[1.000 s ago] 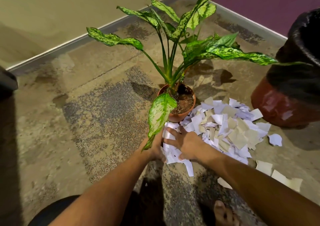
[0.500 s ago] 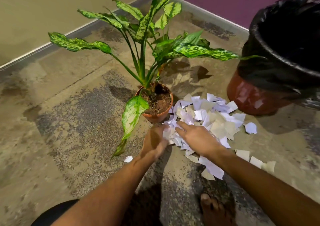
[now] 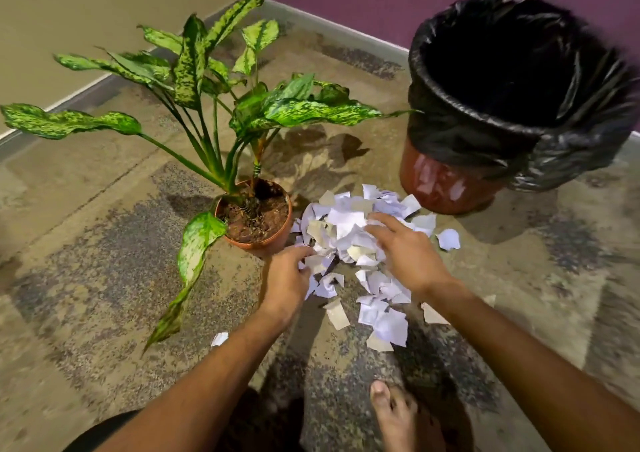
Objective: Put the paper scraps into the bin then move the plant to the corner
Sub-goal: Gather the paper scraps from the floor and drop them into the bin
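Observation:
A heap of white and cream paper scraps (image 3: 349, 223) lies on the floor between a potted plant (image 3: 256, 219) and a red bin (image 3: 446, 185) lined with a black bag. My left hand (image 3: 287, 278) presses against the heap's left edge, fingers curled into the scraps. My right hand (image 3: 408, 254) lies on top of the heap, fingers spread and palm down. More scraps (image 3: 384, 323) trail on the floor beneath my wrists. The plant has long speckled green leaves and stands in a terracotta pot just left of the heap.
The room's corner (image 3: 256, 1) lies behind the plant, where a beige wall meets a purple wall. A drooping leaf (image 3: 194, 261) hangs beside my left arm. My bare foot (image 3: 398, 413) rests on the mottled floor below. One stray scrap (image 3: 448, 238) lies right of the heap.
The view has swung right, showing the whole bin. Both hands have slid forward over the heap, the right one now further up on top, pushing scraps together.

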